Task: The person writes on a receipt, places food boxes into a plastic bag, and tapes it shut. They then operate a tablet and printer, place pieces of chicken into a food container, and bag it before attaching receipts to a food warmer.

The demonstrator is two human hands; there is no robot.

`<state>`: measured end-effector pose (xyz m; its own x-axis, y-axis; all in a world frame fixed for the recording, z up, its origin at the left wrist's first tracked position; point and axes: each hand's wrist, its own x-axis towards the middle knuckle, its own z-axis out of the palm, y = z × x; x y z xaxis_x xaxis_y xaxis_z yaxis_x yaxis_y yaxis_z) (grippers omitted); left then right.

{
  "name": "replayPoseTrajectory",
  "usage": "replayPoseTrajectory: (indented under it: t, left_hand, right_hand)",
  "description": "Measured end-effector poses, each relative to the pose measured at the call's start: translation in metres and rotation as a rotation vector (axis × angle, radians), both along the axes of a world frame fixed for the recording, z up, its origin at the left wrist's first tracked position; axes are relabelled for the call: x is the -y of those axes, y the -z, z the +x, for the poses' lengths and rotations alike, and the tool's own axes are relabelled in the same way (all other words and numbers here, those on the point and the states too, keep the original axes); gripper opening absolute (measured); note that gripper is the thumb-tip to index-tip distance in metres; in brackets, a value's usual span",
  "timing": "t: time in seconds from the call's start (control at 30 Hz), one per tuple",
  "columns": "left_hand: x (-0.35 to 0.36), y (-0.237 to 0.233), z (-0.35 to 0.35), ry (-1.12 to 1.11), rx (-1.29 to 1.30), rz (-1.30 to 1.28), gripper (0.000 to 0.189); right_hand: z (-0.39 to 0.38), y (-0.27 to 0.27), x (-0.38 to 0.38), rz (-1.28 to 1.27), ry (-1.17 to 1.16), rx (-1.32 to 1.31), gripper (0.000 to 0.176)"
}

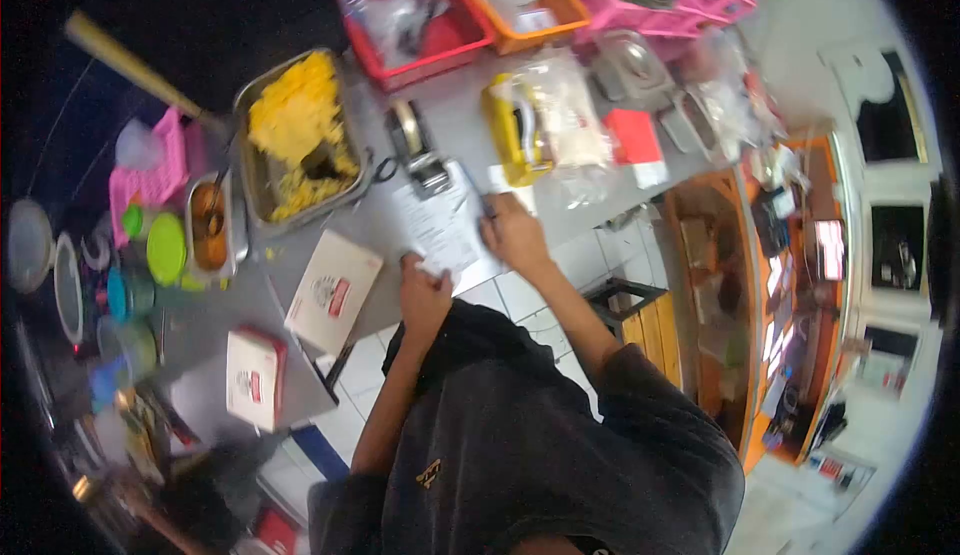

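Printed white paper slips [440, 227] lie at the front edge of the grey table, overlapping one another. My left hand [426, 300] is closed at their lower left edge, with thumb and fingers on the paper. My right hand [515, 235] is curled at their right edge; something small and dark shows at its fingertips, too blurred to name. A tape dispenser [418, 150] stands just above the slips, covering their top end. Left of my left hand lies a closed white box [334, 293] with a red label.
A steel tray [352, 187] of yellow food and a smaller pan [232, 225] of orange sauce stand left. Red [430, 73] and orange baskets [570, 30] line the back. Right are a yellow dispenser [505, 135], plastic bags [575, 120] and a red card [632, 137]. Another white box [250, 380] sits lower left.
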<state>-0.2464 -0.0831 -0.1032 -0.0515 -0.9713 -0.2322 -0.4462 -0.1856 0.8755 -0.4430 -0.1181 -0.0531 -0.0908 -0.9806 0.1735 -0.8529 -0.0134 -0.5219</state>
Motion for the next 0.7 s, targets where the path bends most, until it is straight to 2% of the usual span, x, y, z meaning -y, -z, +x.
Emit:
replayPoseTrajectory:
  t: [0.03,0.1,0.13,0.23,0.27,0.3,0.43,0.5,0.53,0.57,0.6,0.63,0.7]
  left_hand:
    - [-0.003,-0.007,0.002,0.004,-0.028,0.066,0.048]
    - [-0.009,0.032,0.012,0.095,0.041,-0.107,0.047]
    - [-0.011,0.043,0.015,0.122,0.055,-0.158,0.046]
    - [-0.003,-0.017,0.007,0.118,-0.041,-0.020,0.044]
    - [-0.004,-0.013,0.009,0.111,-0.021,0.056,0.044]
    - [-0.005,-0.008,0.011,0.102,0.000,0.131,0.044]
    - [0.000,-0.012,0.001,0.133,0.126,-0.168,0.042]
    - [0.003,0.027,0.009,0.047,0.250,0.014,0.035]
    - [0.004,0.034,0.009,0.035,0.292,-0.061,0.032]
    - [0.003,0.034,0.002,0.020,0.330,-0.134,0.029]
    - [0.002,0.022,-0.012,-0.065,0.202,-0.092,0.029]
    - [0.000,0.012,-0.029,-0.149,0.075,-0.045,0.030]
    - [-0.009,0.042,-0.022,-0.185,0.181,-0.121,0.037]
  right_hand:
    - [-0.002,-0.003,-0.010,-0.032,-0.043,0.033,0.021]
    - [-0.008,-0.029,-0.030,0.022,-0.107,0.078,0.013]
    - [-0.012,-0.044,-0.042,0.025,-0.047,0.073,0.012]
    - [-0.058,-0.075,-0.068,-0.091,0.172,0.094,0.009]
    - [-0.082,-0.079,-0.077,-0.133,0.275,0.084,0.008]
    - [-0.114,-0.081,-0.080,-0.166,0.382,0.029,0.008]
    - [-0.263,-0.089,-0.089,-0.326,0.712,-0.031,0.009]
    - [-0.344,-0.098,-0.089,-0.427,0.792,-0.140,0.010]
    - [-0.389,-0.102,-0.087,-0.483,0.819,-0.221,0.011]
    - [-0.431,-0.108,-0.083,-0.501,0.906,-0.139,0.014]
    - [-0.486,-0.106,-0.080,-0.541,0.868,-0.144,0.016]
    - [-0.532,-0.104,-0.077,-0.510,0.952,-0.047,0.016]
    - [-0.622,-0.109,-0.064,-0.460,0.940,-0.057,0.019]
